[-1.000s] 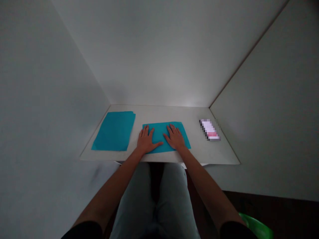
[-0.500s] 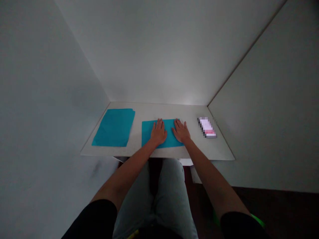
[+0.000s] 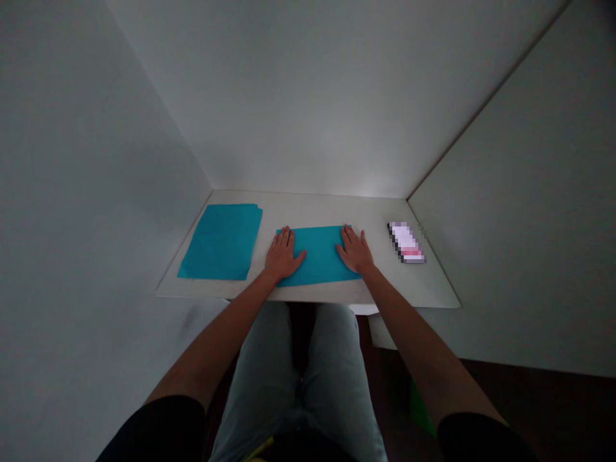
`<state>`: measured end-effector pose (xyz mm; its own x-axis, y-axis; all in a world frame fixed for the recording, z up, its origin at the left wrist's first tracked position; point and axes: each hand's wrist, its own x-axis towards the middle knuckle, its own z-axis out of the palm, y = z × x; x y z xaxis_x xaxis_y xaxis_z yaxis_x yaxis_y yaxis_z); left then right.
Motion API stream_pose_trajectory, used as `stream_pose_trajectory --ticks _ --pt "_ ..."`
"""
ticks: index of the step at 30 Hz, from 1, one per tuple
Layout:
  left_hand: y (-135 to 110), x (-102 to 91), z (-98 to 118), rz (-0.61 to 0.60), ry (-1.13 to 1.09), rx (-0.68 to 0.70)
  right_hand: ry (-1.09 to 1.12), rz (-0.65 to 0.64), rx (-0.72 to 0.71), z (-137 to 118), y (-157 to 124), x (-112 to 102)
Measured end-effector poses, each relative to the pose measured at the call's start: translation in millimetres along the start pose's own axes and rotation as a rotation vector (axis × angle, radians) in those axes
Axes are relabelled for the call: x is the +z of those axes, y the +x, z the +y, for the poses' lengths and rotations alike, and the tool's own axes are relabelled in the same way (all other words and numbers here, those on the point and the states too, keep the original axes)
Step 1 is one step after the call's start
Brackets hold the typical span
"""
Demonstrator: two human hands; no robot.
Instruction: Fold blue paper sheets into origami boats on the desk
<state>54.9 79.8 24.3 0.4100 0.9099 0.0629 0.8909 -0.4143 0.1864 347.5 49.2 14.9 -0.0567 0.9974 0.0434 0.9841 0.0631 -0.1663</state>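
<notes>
A blue sheet of paper (image 3: 320,253), wider than it is deep, lies flat on the white table in front of me; it looks folded, though I cannot be sure. Over its left end rests my left hand (image 3: 283,255), laid flat with the thumb spread toward the middle. At the right end my right hand (image 3: 355,251) lies flat on the paper, fingers apart and pointing away from me. Both palms face down and hide the paper's ends.
Left on the table (image 3: 308,206) is a larger blue stack of paper sheets (image 3: 222,242) with slightly uneven edges. A phone (image 3: 407,242) with a lit, blurred screen lies at the right. Walls border the table at the back and both sides.
My left hand has slid left across the paper, from near its middle to its left end. My right hand stays at the right end. The view has shifted slightly.
</notes>
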Motion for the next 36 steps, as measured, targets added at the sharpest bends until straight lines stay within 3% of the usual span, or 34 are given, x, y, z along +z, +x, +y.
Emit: stream_pose_trajectory --ticks 4,6,8,11,14,16,20,25,31,36 --pt "0.1 1.9 5.1 -0.002 -0.001 -0.007 0.239 0.061 0.103 -8.0 9.0 0.3" --pt "0.5 2.8 6.4 0.0 0.002 -0.011 0.455 0.18 0.142 -32.4 15.4 1.7" --pt "0.7 3.1 6.0 0.006 0.004 -0.009 0.707 0.254 0.026 -69.4 21.0 6.7" --pt "0.6 2.7 4.5 0.012 0.002 0.004 0.973 0.185 -0.129 -125.3 25.5 19.7" --pt "0.5 2.5 3.9 -0.001 0.003 0.017 0.962 0.114 -0.126 -145.8 25.0 29.8" --pt "0.8 3.1 3.9 0.002 0.001 0.014 0.852 0.102 -0.133 -132.5 22.2 30.2" --pt "1.5 5.2 4.1 0.02 -0.004 0.0 0.498 0.082 -0.116 -69.0 6.4 17.5" --pt "1.2 3.9 5.2 -0.012 0.0 -0.002 0.077 0.017 -0.181 -1.5 -36.4 0.1" --pt "19.7 -22.6 0.6 -0.142 0.012 -0.054 -0.038 0.013 -0.062 22.7 -93.2 -5.9" --pt "41.8 -50.7 -8.0 -0.271 0.048 -0.112 0.019 0.081 0.033 22.9 -113.3 -6.4"
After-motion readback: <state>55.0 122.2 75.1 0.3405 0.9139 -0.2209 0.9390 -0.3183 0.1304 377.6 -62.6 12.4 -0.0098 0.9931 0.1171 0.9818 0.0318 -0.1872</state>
